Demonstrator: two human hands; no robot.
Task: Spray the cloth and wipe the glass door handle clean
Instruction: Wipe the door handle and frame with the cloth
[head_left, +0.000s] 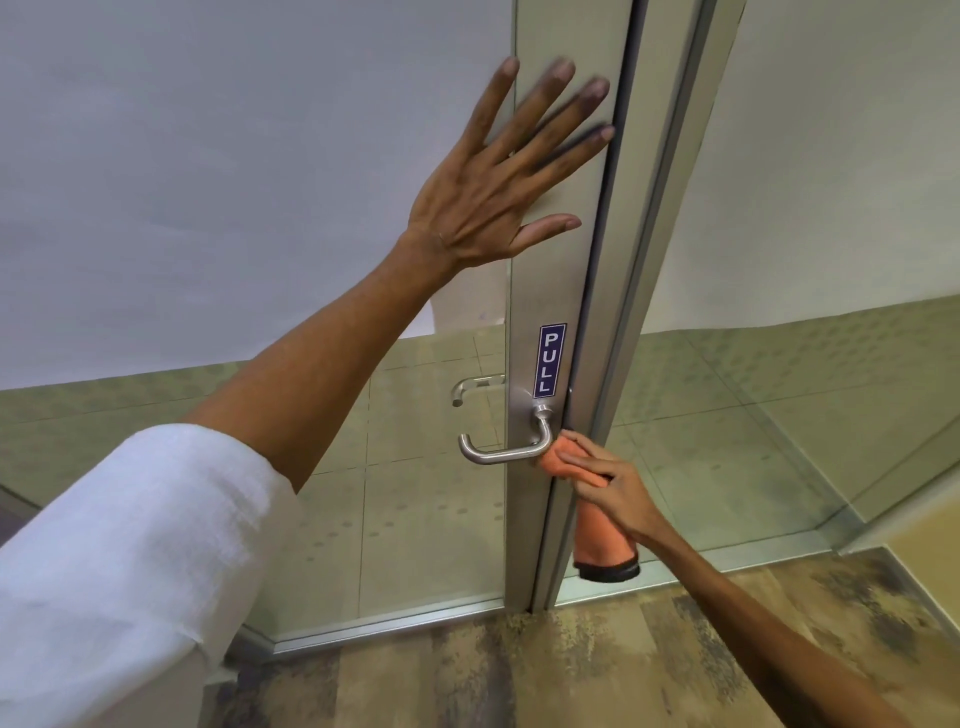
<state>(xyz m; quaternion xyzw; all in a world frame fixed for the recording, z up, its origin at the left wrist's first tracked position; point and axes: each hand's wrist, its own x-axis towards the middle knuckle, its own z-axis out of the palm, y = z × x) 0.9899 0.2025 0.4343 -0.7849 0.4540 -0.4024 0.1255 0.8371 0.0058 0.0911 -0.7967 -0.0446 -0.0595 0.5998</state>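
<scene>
A steel lever handle (501, 451) sticks out from the metal stile of the glass door (550, 291), under a blue PULL sticker (549, 360). My right hand (608, 480) grips an orange cloth (602, 525) and presses its bunched end against the right end of the handle, by the bend. The rest of the cloth hangs down along the door edge, with a dark hem at the bottom. My left hand (498, 176) lies flat with fingers spread on the stile and frosted glass, well above the handle. No spray bottle shows.
A second handle (470, 387) shows through the glass on the far side of the door. The door frame post (649, 291) stands just right of the stile. A glass side panel (810, 364) runs to the right. Wood-look floor (519, 670) lies below.
</scene>
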